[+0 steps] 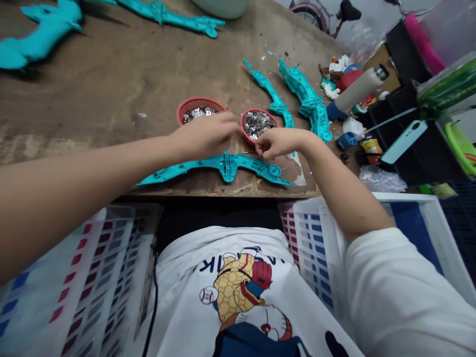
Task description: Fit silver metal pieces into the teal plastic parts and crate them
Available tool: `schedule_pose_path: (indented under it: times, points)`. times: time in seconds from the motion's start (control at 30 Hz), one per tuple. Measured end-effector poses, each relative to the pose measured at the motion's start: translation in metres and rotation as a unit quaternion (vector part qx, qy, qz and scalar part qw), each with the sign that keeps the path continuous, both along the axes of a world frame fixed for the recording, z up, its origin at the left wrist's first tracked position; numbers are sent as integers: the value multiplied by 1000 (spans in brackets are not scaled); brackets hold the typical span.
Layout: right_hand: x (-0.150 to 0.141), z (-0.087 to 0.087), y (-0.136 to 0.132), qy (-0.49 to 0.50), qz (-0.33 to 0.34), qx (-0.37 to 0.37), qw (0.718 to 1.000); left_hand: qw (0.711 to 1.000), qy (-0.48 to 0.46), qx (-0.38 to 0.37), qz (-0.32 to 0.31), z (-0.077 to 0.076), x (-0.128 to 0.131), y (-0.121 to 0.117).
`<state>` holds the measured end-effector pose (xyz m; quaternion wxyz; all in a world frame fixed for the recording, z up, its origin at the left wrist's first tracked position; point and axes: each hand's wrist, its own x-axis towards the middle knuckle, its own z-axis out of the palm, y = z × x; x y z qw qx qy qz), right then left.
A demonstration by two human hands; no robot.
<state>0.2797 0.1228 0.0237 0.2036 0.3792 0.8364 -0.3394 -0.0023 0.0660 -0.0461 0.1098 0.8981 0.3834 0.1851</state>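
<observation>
My right hand [274,144] is closed in a pinch just below the right red basket [242,130]. From its fingertips a thin, dark, rod-like tool [248,152] points left; its kind is too small to make out. My left hand [217,130] hovers at the front edge of the left red basket [183,110], its fingers smeared by motion. Small shiny metal clips [256,124] fill the right basket, and similar metal pieces [201,113] lie in the left one. Below both hands a long curved turquoise plastic part [229,167] lies along the table's front edge.
More turquoise parts lie at the back right [303,94] and far left [48,34] of the wooden table [111,99]. A bottle [359,89], a light-blue phone [404,142] and a plastic bag [383,178] crowd the right side. White crates [308,238] flank my lap.
</observation>
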Motion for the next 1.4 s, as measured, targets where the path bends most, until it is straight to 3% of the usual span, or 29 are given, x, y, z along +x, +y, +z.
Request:
schedule_pose_path:
  times: [0.07,0.13,0.23,0.4,0.57,0.7,0.77,0.93,1.2,1.4]
  points:
    - [0,-3,2,-4,5,-24,1000,995,55,-1,-81,-3,14,-15]
    - [-1,-6,3,-10,3,-37,999,988,103,-18,-115,-6,26,-27]
    - [0,-12,4,-18,-22,-35,999,976,176,-65,-112,-5,36,-34]
    - [-2,-19,0,8,-75,-43,996,956,251,-108,-107,11,30,-27]
    - [-17,-25,-13,66,-129,34,989,961,236,-84,-118,15,20,-23]
    - [-24,-36,-18,54,-197,-17,979,967,213,-80,-117,12,19,-23]
    - [-22,-41,-16,51,-200,-36,978,970,191,-106,-109,10,19,-22]
    - [-13,-47,-11,95,-183,17,978,963,216,-107,-119,9,20,-22]
    - [-16,-47,-15,73,-190,-64,977,956,255,-74,-127,11,22,-24]
    - [-15,-48,-14,83,-185,-10,979,961,229,-91,-123,8,20,-23]
